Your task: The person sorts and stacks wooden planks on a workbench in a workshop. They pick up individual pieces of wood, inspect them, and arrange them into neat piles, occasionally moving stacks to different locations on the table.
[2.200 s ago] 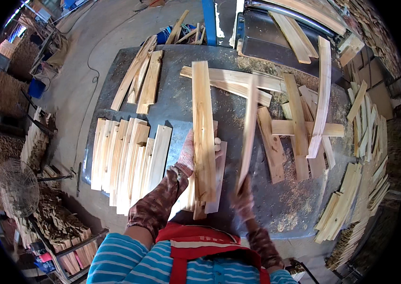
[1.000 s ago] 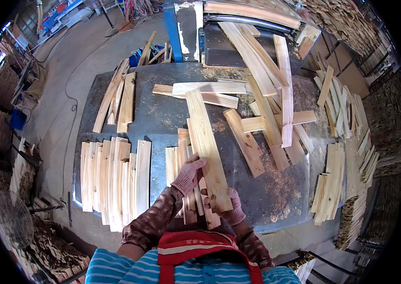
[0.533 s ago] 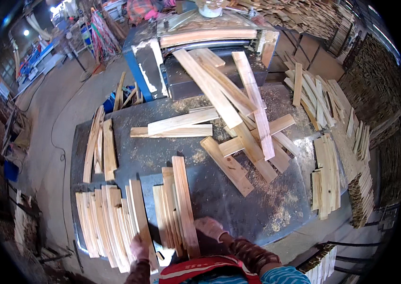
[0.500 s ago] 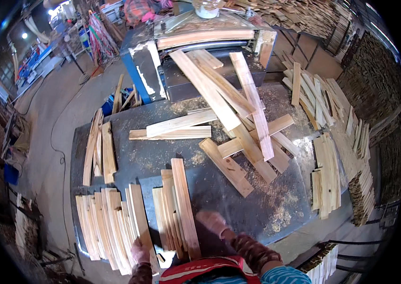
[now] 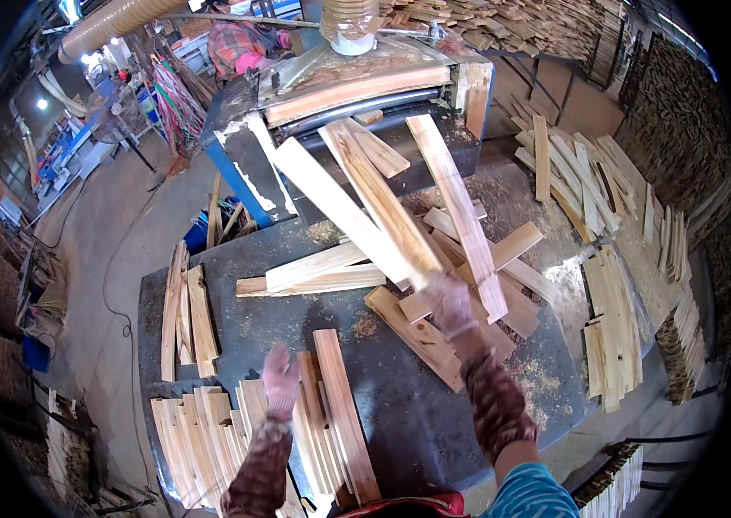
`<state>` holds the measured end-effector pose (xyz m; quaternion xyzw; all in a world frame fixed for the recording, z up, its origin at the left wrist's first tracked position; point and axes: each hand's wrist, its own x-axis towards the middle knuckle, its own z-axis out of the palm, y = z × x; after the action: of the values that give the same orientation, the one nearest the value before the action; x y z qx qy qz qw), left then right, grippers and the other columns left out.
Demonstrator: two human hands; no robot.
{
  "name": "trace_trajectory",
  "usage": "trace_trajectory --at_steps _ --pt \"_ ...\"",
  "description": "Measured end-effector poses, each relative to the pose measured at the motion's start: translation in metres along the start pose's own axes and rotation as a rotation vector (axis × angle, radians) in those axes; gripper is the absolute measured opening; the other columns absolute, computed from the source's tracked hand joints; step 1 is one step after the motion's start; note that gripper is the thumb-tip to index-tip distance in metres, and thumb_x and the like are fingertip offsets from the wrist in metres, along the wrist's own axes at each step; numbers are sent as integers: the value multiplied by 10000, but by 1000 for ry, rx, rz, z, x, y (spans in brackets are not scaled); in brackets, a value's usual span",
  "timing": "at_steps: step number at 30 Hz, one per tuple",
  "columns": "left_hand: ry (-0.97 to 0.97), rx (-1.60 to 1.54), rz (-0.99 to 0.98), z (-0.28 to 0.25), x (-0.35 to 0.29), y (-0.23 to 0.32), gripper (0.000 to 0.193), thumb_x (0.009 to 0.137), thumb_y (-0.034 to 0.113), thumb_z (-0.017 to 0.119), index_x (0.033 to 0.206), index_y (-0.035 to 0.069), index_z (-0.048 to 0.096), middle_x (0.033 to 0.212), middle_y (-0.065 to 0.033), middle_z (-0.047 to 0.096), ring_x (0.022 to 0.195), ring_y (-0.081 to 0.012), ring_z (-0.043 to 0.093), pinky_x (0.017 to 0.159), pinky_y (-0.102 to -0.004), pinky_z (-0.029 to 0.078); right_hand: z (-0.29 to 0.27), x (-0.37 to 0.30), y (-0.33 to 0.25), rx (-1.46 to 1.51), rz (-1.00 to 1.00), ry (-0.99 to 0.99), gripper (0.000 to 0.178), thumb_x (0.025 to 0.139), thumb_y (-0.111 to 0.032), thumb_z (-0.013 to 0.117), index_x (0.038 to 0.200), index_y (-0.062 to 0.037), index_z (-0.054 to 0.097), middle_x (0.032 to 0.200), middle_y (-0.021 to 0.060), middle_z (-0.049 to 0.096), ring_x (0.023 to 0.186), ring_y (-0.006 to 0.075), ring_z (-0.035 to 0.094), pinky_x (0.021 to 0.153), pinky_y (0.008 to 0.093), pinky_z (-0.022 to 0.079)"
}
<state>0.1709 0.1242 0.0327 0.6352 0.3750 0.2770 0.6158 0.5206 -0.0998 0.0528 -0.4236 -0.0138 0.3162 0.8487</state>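
Observation:
In a pale glove, my left hand (image 5: 280, 382) is raised over the near row of boards, its fingers apart and nothing in them. My right hand (image 5: 453, 307), also gloved and smeared by motion, is at the near end of a brown-streaked wooden board (image 5: 380, 200); its fingers seem closed on that end, though partly hidden. Close along the board's left side lies a paler board (image 5: 331, 207). Another long board (image 5: 459, 211) slants down to the right of them. Beneath my right hand, several boards cross in a loose pile (image 5: 422, 337).
A planer-like machine (image 5: 357, 95) with a roller stands at the far side of the dark table (image 5: 400, 432). Board stacks line the table's near left (image 5: 197, 440), left edge (image 5: 189, 311) and right (image 5: 611, 328). Sawdust is scattered about. Another person (image 5: 245, 47) is behind the machine.
My right hand has reached forward to the far boards, and two of them have shifted left and nearer. My left hand has let go of the near board and risen forward. The view has tilted.

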Motion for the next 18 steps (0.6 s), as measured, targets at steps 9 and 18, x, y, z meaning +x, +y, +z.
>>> trace_trajectory --at_steps 9,18 --pt "-238 1005 534 174 115 54 860 748 173 672 1525 119 308 1558 -246 281 1437 -392 303 1167 -446 297 -194 -319 -23 -714 214 291 327 898 -91 631 1209 -11 571 1031 81 633 830 145 611 703 256 525" --pt "-395 1496 567 190 186 -9 872 755 28 620 1530 210 264 1575 -142 284 1388 -354 384 1019 -463 465 -156 -326 18 -1988 48 233 932 680 -529 773 1401 -33 452 1355 220 514 1314 411 431 1129 538 307"
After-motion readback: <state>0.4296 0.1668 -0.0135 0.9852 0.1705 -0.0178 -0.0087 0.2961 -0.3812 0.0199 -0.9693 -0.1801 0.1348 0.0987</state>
